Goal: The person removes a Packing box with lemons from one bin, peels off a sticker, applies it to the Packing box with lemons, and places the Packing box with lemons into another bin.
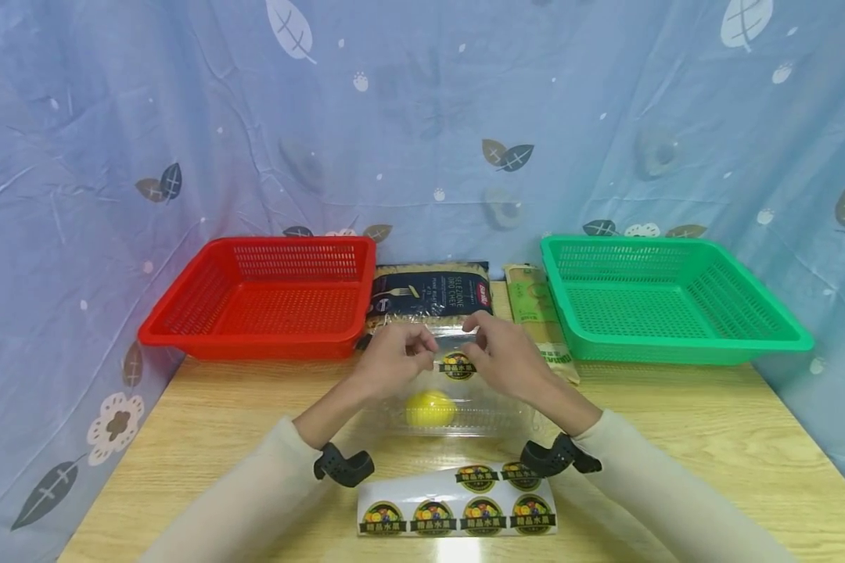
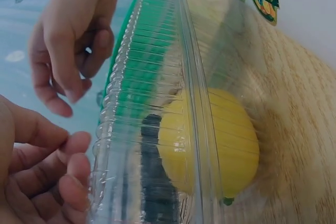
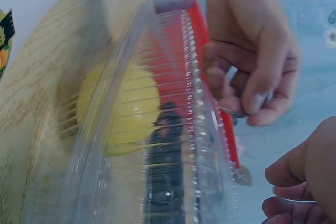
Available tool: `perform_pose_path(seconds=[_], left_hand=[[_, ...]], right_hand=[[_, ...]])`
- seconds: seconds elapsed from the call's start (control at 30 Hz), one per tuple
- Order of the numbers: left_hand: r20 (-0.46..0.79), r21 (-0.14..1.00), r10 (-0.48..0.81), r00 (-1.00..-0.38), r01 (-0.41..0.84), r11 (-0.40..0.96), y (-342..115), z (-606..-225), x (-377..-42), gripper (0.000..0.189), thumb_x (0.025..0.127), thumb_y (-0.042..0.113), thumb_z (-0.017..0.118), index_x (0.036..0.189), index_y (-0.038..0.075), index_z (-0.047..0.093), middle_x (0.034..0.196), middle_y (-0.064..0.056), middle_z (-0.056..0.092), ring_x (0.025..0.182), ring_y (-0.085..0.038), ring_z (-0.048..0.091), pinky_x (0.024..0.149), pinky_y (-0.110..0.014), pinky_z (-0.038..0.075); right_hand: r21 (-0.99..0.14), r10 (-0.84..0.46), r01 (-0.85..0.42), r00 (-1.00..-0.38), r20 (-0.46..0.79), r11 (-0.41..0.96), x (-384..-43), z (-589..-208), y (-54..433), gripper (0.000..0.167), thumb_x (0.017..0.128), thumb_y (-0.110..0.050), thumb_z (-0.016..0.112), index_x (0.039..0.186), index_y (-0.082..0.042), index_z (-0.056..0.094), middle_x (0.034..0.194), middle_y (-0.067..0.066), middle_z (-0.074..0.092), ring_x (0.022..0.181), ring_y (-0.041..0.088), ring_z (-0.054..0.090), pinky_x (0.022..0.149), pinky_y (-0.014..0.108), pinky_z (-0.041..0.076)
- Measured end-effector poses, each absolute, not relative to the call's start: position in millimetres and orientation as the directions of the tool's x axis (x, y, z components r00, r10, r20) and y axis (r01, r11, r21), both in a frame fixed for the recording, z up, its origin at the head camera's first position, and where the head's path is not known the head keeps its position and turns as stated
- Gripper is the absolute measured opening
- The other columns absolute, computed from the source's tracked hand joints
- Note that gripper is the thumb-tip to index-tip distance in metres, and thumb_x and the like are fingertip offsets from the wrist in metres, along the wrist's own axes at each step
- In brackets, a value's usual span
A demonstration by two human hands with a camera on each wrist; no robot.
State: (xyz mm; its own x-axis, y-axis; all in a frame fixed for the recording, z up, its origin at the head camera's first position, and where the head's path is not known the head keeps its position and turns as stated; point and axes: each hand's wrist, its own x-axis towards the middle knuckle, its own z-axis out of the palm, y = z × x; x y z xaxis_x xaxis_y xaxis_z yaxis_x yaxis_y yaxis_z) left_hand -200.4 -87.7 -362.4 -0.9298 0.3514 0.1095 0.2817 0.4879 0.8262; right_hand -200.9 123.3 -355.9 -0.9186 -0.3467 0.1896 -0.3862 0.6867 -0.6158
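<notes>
Box (image 1: 489, 407) of clear plastic sits on the bench (image 1: 253, 438) between the person's forearms, with a yellow fruit (image 1: 431, 408) inside, toward its near side and left of the middle. 1 round sticker (image 1: 458, 366) shows on top of the box, in the gap between the 2 hands. The left hand (image 1: 394, 361) hangs over the left part of the box, its fingers loosely bent, with nothing visible in their hold. The right hand (image 1: 507, 358) hangs over the right part, fingers and thumb half curled and parted, likewise with nothing visible between them; its thumb is near the sticker. The hands are apart from each other, and a black wristband (image 1: 343, 466) goes round each wrist. Nearer the person, a white sheet (image 1: 411, 493) lies flat with 6 more round stickers, 4 in the front row and 2 behind at the right. Just behind the box lies a dark blue bag of pasta (image 1: 429, 289). A red basket (image 1: 253, 341) stands to the left and a green basket (image 1: 690, 352) to the right, with a green and tan packet (image 1: 535, 305) lying beside the green basket. A blue curtain (image 1: 422, 117) with a leaf print hangs behind everything.
</notes>
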Motion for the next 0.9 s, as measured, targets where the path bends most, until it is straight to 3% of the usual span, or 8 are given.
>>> perform_pose_path(seconds=[0.17, 0.4, 0.7, 0.9], left_hand=[[0.119, 0.785, 0.341, -0.932, 0.299, 0.543, -89.7, -357.2, -195.2, 0.011, 0.091, 0.0, 0.065, 0.097, 0.004, 0.073, 0.08, 0.0, 0.068, 0.071, -0.017, 0.06, 0.063, -0.028, 0.05], [0.223, 0.732, 0.297, -0.928, 0.361, 0.578, -102.9, -353.4, -187.5, 0.012, 0.089, 0.001, 0.067, 0.09, 0.012, 0.072, 0.078, 0.004, 0.066, 0.07, -0.015, 0.058, 0.066, -0.03, 0.051], [0.221, 0.786, 0.212, -0.952, 0.303, 0.539, -130.8, -348.0, -177.1, 0.005, 0.094, 0.01, 0.068, 0.095, 0.009, 0.072, 0.08, -0.003, 0.071, 0.073, -0.019, 0.063, 0.068, -0.034, 0.052], [0.211, 0.807, 0.178, -0.961, 0.274, 0.523, -147.4, -349.5, -172.5, 0.008, 0.096, 0.015, 0.067, 0.098, 0.009, 0.072, 0.083, -0.005, 0.072, 0.074, -0.024, 0.065, 0.062, -0.033, 0.053]], right_hand=[[-0.607, -0.313, -0.416, -0.909, 0.274, 0.677, -195.6, -354.4, 135.4, 0.02, 0.097, -0.013, 0.065, 0.116, -0.005, 0.064, 0.079, 0.001, 0.063, 0.051, 0.014, 0.046, 0.047, 0.031, 0.039], [-0.618, -0.256, -0.451, -0.888, 0.381, 0.643, -185.2, -353.8, 154.0, 0.016, 0.095, -0.007, 0.065, 0.111, -0.005, 0.066, 0.08, 0.001, 0.062, 0.051, 0.015, 0.046, 0.049, 0.03, 0.038], [-0.689, -0.159, -0.469, -0.871, 0.465, 0.553, -177.2, -354.0, 179.2, 0.016, 0.095, -0.002, 0.063, 0.111, -0.003, 0.067, 0.081, 0.006, 0.059, 0.047, 0.011, 0.043, 0.043, 0.028, 0.036], [-0.717, -0.081, -0.439, -0.876, 0.475, 0.541, -175.3, -351.1, 193.8, 0.014, 0.097, -0.005, 0.063, 0.111, -0.004, 0.066, 0.087, 0.008, 0.06, 0.057, 0.016, 0.051, 0.045, 0.028, 0.038]])
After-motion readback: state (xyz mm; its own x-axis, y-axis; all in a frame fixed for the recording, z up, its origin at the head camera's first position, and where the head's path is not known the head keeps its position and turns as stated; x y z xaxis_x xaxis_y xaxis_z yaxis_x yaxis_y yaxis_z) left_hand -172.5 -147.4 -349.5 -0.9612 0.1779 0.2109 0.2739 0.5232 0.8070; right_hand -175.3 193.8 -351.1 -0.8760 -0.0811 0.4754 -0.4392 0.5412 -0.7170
